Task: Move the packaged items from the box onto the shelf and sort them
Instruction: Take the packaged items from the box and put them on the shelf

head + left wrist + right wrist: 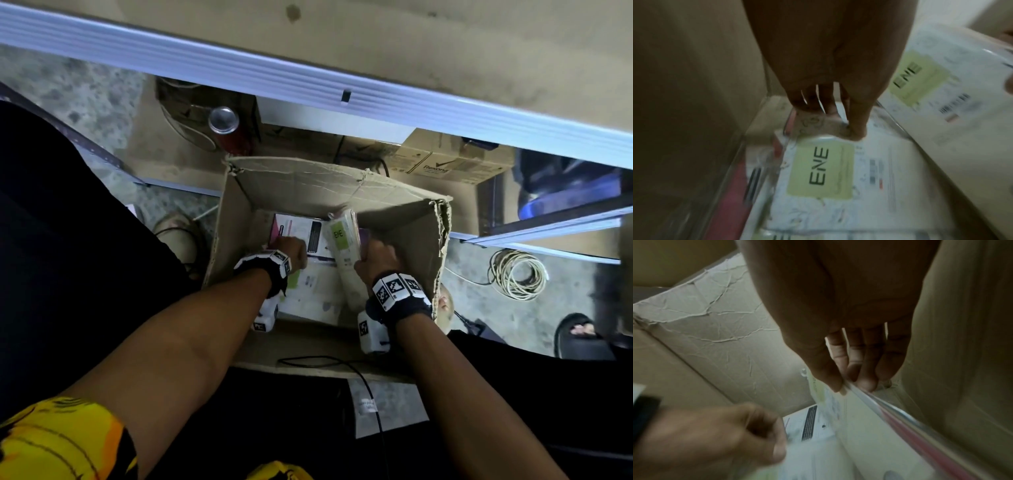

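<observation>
Both hands are in one box (301,178): the right grip (376,255) pinches an upright packet (342,240); the left grip (291,251) pinches a flat packet (820,170).

Left hand (830,68) pinches flat pack (818,170) edge.

Head view looks steeply down from above into the open cardboard box (404,236), taking in both forearms. Left wrist view sits close inside the box, facing along the left hand (830,78) onto the packages. Right wrist view, equally close, faces along the right hand (849,331); it shares the left hand.
</observation>
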`<state>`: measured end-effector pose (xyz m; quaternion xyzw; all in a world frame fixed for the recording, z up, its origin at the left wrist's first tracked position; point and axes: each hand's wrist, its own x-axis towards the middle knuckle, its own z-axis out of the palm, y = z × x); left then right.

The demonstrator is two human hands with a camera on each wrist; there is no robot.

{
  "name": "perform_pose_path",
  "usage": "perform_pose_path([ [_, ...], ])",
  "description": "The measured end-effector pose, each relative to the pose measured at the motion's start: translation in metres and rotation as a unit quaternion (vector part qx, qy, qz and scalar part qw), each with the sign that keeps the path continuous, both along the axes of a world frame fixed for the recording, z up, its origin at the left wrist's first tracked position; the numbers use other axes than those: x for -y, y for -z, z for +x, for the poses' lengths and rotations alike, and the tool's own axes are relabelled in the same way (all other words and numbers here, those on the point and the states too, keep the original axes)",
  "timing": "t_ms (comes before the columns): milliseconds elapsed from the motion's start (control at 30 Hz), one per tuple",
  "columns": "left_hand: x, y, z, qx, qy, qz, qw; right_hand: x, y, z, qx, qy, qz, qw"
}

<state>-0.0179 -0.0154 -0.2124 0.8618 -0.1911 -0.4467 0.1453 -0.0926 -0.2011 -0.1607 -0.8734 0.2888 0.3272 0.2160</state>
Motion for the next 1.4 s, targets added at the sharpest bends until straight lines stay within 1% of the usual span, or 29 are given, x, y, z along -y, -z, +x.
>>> perform_pose_path([
  [67,0.002,-0.003,0.016,0.050,-0.019,-0.014,0.998,0.000,-0.003,0.000,0.004,-0.007,0.002,1.000],
  [133,0.005,-0.004,0.027,0.080,-0.043,-0.022,0.996,-0.003,-0.006,-0.001,0.002,-0.005,0.001,1.000],
  [200,0.008,-0.002,0.036,0.091,-0.073,-0.034,0.993,-0.007,-0.007,-0.001,-0.001,0.008,-0.006,1.000],
  [300,0.010,0.001,0.038,0.096,-0.089,-0.036,0.991,-0.010,-0.006,-0.002,-0.007,-0.001,-0.010,1.000],
  [500,0.009,0.007,0.026,0.052,-0.062,0.014,0.997,-0.010,-0.003,0.001,-0.013,-0.008,-0.015,1.000],
  [567,0.010,0.007,0.026,0.060,-0.058,0.013,0.996,-0.009,-0.003,0.002,-0.016,-0.004,-0.015,1.000],
  [667,0.012,0.009,0.029,0.076,-0.074,-0.004,0.994,-0.011,-0.005,0.004,-0.020,-0.004,-0.013,1.000],
  [800,0.013,0.010,0.034,0.042,-0.062,0.004,0.997,-0.012,-0.009,0.004,-0.021,-0.004,-0.010,1.000],
  [967,0.008,0.004,0.036,0.063,-0.036,0.031,0.997,-0.009,-0.016,0.006,-0.024,-0.011,-0.007,1.000],
  [1067,0.003,0.000,0.035,0.081,-0.033,0.027,0.996,-0.008,-0.024,0.006,-0.018,-0.017,-0.007,1.000],
  [1133,0.001,-0.001,0.034,0.076,-0.042,0.014,0.996,-0.009,-0.029,0.005,-0.007,-0.024,-0.008,1.000],
  [1233,0.001,-0.013,0.032,0.049,-0.040,0.004,0.998,-0.014,-0.040,0.006,0.015,-0.046,-0.020,0.999],
  [1300,0.000,-0.023,0.032,0.051,-0.025,0.017,0.998,-0.017,-0.046,0.008,0.024,-0.062,-0.036,0.997],
  [1400,-0.006,-0.042,0.027,0.068,-0.020,0.015,0.997,-0.023,-0.061,0.010,0.050,-0.076,-0.057,0.994],
])
